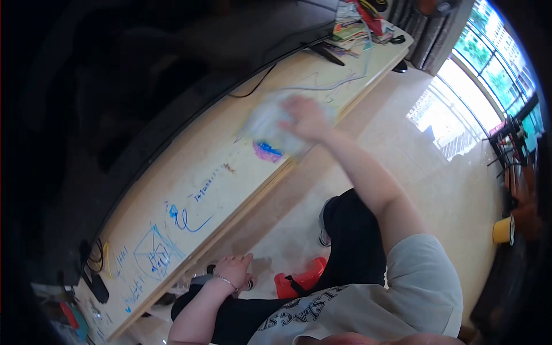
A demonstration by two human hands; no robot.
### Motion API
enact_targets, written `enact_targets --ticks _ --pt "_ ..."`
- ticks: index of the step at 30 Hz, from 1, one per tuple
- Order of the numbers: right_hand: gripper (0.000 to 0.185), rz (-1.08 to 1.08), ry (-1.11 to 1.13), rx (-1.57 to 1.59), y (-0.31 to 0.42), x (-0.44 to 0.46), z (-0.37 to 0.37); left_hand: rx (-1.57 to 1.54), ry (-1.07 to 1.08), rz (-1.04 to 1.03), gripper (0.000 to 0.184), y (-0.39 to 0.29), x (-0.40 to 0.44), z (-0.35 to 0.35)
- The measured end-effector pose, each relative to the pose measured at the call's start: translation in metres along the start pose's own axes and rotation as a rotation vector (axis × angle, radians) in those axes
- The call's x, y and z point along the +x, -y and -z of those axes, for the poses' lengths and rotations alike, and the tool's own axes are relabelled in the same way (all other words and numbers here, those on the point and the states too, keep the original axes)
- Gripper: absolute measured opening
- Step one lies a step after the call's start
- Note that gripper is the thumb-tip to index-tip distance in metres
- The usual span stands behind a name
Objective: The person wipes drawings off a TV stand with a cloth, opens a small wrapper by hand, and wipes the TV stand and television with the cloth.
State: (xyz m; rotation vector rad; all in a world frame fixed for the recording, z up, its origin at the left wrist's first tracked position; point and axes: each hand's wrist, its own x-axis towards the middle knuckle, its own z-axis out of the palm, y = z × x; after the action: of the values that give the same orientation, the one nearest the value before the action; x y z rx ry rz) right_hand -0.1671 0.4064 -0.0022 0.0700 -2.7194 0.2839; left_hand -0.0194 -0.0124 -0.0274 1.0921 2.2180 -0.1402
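My right hand [307,118], blurred by motion, presses a pale cloth [261,122] onto the light wooden top of a long low cabinet [230,198]. Just beside the cloth is a blue and pink scribble [268,151]. More blue marker drawings [158,256] and writing run along the surface toward the lower left. My left hand [234,270] lies on my knee with its fingers stretched out, holding nothing; a thin bracelet circles the wrist.
A large black screen [115,103] stands along the cabinet's back edge. Papers and small items [351,31] are piled at its far end, near a white cable [339,84]. A red plastic object [302,278] sits on the floor by my legs; a yellow container [503,230] is at the right.
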Motion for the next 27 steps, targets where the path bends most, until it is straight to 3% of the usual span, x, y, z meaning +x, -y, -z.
enact_targets --ticks 2,4,7,10,15,21,24,27 --pt "0.066 -0.237 0.033 -0.020 -0.052 0.001 0.014 -0.009 -0.019 -0.003 0.059 0.001 -0.003 -0.005" --pt "0.069 -0.427 -0.051 -0.265 -0.086 -0.005 0.008 -0.003 -0.024 -0.013 0.058 -0.001 -0.004 -0.004" --pt "0.069 -0.574 0.033 -0.313 -0.073 -0.002 0.008 -0.026 -0.041 -0.009 0.057 -0.004 -0.009 -0.001" --pt "0.067 -0.545 0.136 -0.314 -0.033 0.006 0.003 -0.029 -0.029 -0.001 0.056 -0.004 -0.010 -0.002" --pt "0.066 -0.134 0.267 -0.262 0.093 0.018 -0.019 0.012 0.041 0.006 0.061 -0.007 -0.003 -0.001" --pt "0.059 0.587 0.314 0.087 0.263 -0.022 -0.032 0.015 0.058 0.000 0.060 -0.012 0.005 0.000" --pt "0.057 0.771 0.284 0.241 0.300 -0.042 -0.042 0.019 0.075 0.007 0.061 -0.012 0.010 0.000" --pt "0.054 0.822 0.319 0.425 0.277 -0.023 -0.049 0.015 0.090 0.016 0.062 -0.013 0.011 0.008"
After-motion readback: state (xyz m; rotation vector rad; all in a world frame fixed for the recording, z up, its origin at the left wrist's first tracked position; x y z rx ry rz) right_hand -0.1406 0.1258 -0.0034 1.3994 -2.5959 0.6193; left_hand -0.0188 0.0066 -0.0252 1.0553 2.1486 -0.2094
